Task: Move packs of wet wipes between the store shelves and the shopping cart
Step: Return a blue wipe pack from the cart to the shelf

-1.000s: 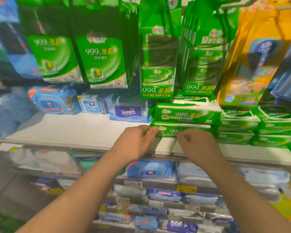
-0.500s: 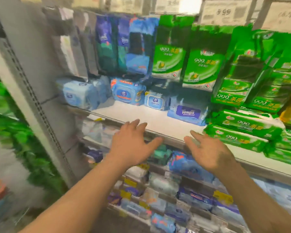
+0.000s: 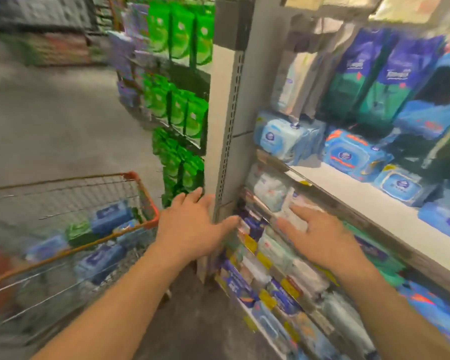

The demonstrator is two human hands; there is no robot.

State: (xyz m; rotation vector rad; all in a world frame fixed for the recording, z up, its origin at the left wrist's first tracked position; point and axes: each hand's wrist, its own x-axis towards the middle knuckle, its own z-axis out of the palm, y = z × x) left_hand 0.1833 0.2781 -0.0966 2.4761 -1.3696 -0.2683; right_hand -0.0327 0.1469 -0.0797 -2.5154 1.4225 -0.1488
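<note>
Fingers of both hands are spread and straight, holding nothing: the left hand [image 3: 192, 229] hangs in the middle of the scene with its fingertips in front of the grey upright post [image 3: 225, 141], and the right hand [image 3: 320, 235] floats just right of it, before the lower shelf fronts; whether either one touches anything cannot be told through the blur. Both bare forearms reach in from the near edge. To the near left stands the cart [image 3: 143, 201], a wire basket with an orange rim, its far right corner just left of the left hand. Inside lie several wipe packs: a blue pack [image 3: 112, 216] toward the far end, a green pack [image 3: 79, 231] beside it, and more blue ones nearer, seen through the mesh. On the right, the white shelf [image 3: 353, 193] carries light blue wipe packs [image 3: 283, 137] at its far left end and brighter blue lidded packs [image 3: 353, 154] further right, with tall dark blue and green bags [image 3: 374, 74] hanging above them. Below the white shelf run tiers of smaller packs [image 3: 270, 245] in white, purple and pale green, with yellow price tags [image 3: 251, 242] along their edges. The post stands between the hands' side and a far rack of bright green bags [image 3: 177, 105] hanging in rows to its left. Grey floor [image 3: 63, 113] stretches away on the far left.
</note>
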